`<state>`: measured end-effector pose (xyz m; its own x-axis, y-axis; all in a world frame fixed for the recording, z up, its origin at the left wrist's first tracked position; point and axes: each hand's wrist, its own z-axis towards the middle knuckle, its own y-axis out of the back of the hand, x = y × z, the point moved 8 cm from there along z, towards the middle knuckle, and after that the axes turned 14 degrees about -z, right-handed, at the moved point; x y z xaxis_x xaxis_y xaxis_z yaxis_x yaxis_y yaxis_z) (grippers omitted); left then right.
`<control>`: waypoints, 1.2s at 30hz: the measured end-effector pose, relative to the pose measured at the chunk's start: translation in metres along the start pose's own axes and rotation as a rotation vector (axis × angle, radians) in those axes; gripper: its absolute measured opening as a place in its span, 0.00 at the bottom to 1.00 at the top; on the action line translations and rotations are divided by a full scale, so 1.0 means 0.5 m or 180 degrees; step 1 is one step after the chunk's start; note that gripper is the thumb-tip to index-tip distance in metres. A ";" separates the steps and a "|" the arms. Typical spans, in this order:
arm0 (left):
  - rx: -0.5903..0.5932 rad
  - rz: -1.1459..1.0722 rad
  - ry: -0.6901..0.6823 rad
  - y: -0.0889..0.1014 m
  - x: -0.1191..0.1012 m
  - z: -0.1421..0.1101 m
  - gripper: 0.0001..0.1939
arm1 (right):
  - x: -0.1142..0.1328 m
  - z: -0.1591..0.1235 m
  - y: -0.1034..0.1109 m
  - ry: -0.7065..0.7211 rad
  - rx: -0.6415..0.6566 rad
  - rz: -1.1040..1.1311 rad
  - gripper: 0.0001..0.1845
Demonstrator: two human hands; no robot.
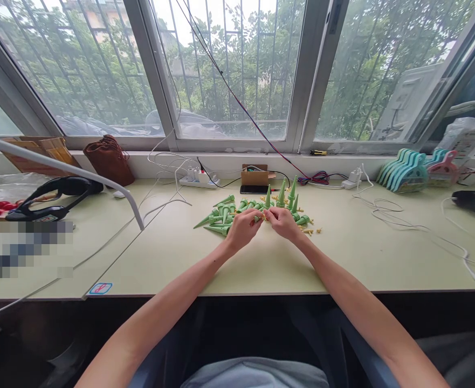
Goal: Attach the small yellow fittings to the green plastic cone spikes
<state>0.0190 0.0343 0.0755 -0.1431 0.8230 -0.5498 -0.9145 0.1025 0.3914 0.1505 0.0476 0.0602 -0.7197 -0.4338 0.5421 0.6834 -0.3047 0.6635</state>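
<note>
Left hand (243,230) and right hand (284,222) are meeting mid-frame, fingertips pinching a tiny yellowish piece (262,217), too small to make out properly.

Bunch of green cones (218,229) are lying just beside and behind the hands, a few standing upright, with yellow bits (318,230) scattering off to the right, all sitting on a pale table (172,253) around center frame.
</note>
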 end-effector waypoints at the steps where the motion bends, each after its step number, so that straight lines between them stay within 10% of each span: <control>1: 0.0013 0.0018 0.0010 -0.001 0.002 -0.001 0.04 | 0.000 0.000 0.000 0.0010 0.0002 -0.0020 0.24; 36: 0.0224 0.0085 0.0554 -0.011 0.030 -0.006 0.02 | -0.005 0.001 -0.025 0.0100 0.0421 -0.0513 0.19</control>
<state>0.0206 0.0444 0.0628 -0.2357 0.7174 -0.6555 -0.8817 0.1259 0.4548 0.1436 0.0529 0.0508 -0.8129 -0.4153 0.4084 0.5361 -0.2593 0.8034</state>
